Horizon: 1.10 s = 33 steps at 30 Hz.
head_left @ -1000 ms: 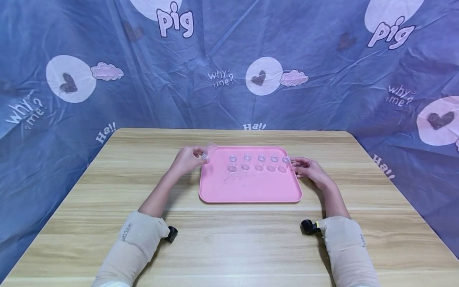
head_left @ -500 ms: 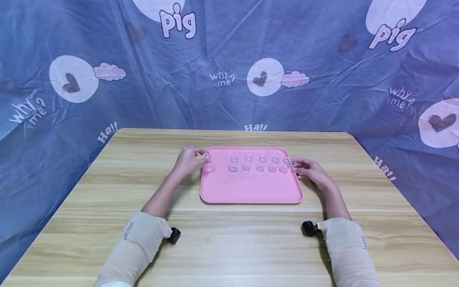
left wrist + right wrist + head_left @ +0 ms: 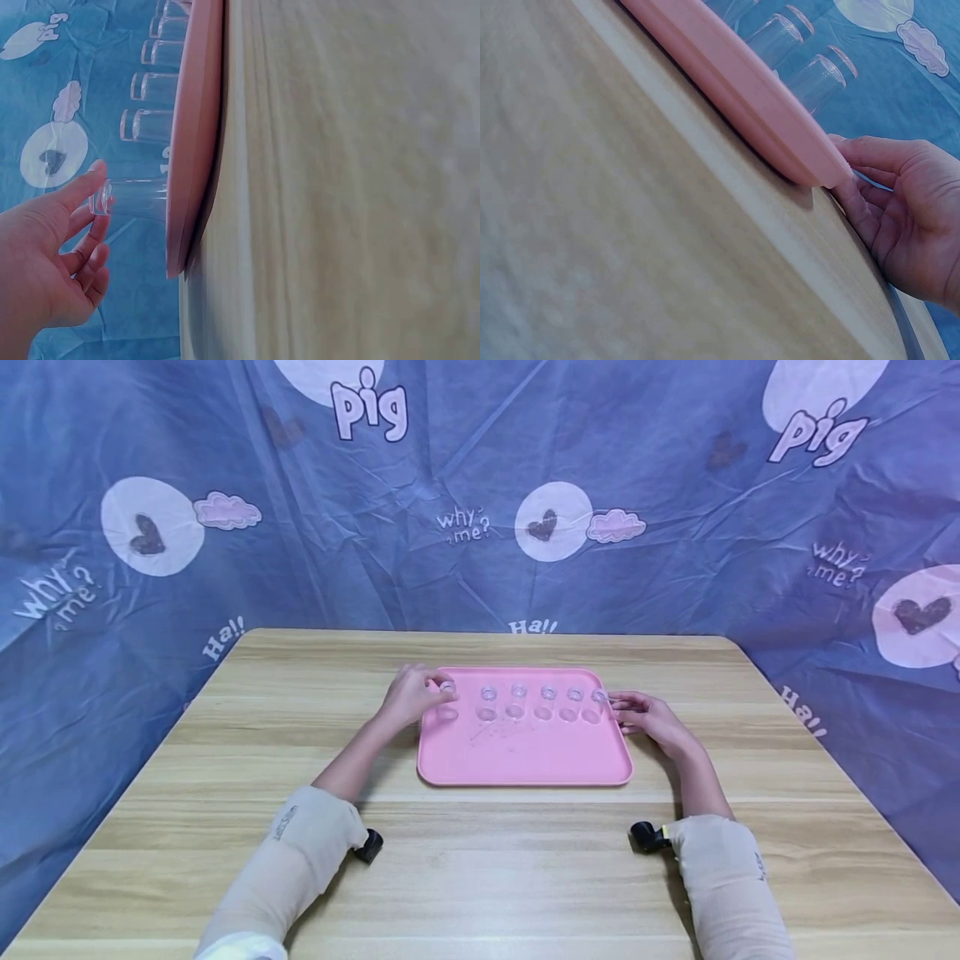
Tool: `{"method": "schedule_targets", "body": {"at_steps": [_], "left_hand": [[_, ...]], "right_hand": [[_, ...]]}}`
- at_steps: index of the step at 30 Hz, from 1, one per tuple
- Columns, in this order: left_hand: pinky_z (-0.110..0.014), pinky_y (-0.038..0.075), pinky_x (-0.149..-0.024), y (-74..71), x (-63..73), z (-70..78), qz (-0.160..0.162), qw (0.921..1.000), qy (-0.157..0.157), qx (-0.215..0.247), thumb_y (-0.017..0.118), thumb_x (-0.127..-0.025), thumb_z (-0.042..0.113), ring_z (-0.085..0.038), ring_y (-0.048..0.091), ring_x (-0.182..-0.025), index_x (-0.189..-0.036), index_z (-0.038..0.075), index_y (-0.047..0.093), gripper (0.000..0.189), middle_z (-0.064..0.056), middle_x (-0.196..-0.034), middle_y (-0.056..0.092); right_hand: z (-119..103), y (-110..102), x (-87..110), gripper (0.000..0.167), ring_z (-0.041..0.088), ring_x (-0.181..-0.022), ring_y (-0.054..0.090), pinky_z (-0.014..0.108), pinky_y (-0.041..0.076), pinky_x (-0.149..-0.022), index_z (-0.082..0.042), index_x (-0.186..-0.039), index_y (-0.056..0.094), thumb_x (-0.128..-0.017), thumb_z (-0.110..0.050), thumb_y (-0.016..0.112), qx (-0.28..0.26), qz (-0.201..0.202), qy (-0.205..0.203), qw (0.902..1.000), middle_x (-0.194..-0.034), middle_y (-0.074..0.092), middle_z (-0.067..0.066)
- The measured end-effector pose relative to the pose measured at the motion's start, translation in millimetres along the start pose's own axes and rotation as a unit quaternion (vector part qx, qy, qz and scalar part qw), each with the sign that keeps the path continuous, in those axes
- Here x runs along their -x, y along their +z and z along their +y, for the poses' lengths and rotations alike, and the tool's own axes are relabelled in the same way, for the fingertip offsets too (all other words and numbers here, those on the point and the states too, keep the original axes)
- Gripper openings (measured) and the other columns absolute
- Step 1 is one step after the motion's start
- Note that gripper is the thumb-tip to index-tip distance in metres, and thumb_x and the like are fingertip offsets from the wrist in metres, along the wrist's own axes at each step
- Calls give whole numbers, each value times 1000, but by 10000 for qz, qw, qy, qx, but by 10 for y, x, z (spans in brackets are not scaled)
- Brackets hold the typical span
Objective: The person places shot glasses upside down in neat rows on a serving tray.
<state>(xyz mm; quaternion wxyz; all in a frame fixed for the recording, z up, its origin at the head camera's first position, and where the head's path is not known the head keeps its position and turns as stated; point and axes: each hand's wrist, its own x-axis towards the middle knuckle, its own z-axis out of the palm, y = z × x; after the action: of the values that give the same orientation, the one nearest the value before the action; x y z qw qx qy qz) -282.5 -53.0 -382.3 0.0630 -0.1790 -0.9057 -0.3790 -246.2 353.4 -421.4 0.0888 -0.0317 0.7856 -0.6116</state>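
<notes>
A pink tray point(image 3: 525, 760) lies on the wooden table. On it stands a row of clear plastic cups point(image 3: 545, 703), seemingly bottoms up. At the row's left end, my left hand point(image 3: 412, 695) pinches one more clear cup point(image 3: 139, 199) by its upper end between thumb and fingers. In the left wrist view this cup's lower end meets the tray, apart from its neighbours. My right hand point(image 3: 651, 718) grips the tray's right rim, beside the rightmost cup point(image 3: 596, 705). The right wrist view has its fingers above and below the tray edge point(image 3: 810, 154).
The wooden table point(image 3: 495, 868) extends around the tray on all sides. A blue printed cloth point(image 3: 480, 577) hangs behind its far edge. Both sleeved forearms carry small black wrist cameras point(image 3: 369, 846).
My left hand has turned the cup from a tilt at the tray's left edge to upright, then moved it right over the tray. The right hand keeps its place.
</notes>
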Motion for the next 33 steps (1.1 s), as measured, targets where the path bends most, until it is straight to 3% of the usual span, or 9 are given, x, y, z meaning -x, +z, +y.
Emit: {"method": "schedule_targets", "body": {"at_steps": [10,23,33], "left_hand": [[-36,40,-78,57,-41,-20,-166,9993,151,-290,76,-75,25,-23,47,-95,-94,9,72,25,-3,-90,63],[-36,41,-77,63,-37,-70,-171,9992,250,-272,76,-74,22,-24,47,-94,-97,7,71,27,-4,-89,63],[-35,39,-78,57,-43,-56,-223,9996,-63,-182,76,-75,25,-23,45,-96,-109,10,67,39,-6,-96,61]], "right_hand": [[8,11,-10,49,7,-83,59,24,51,-72,11,-134,35,-91,-2,54,18,23,-61,10000,-104,53,11],[0,26,-22,49,7,-82,59,23,51,-72,11,-134,34,-91,-1,54,-42,8,-51,10000,-103,53,8],[-6,22,-40,50,7,-82,59,24,50,-73,11,-134,35,-90,-3,55,-52,4,-47,10000,-103,53,9]]}}
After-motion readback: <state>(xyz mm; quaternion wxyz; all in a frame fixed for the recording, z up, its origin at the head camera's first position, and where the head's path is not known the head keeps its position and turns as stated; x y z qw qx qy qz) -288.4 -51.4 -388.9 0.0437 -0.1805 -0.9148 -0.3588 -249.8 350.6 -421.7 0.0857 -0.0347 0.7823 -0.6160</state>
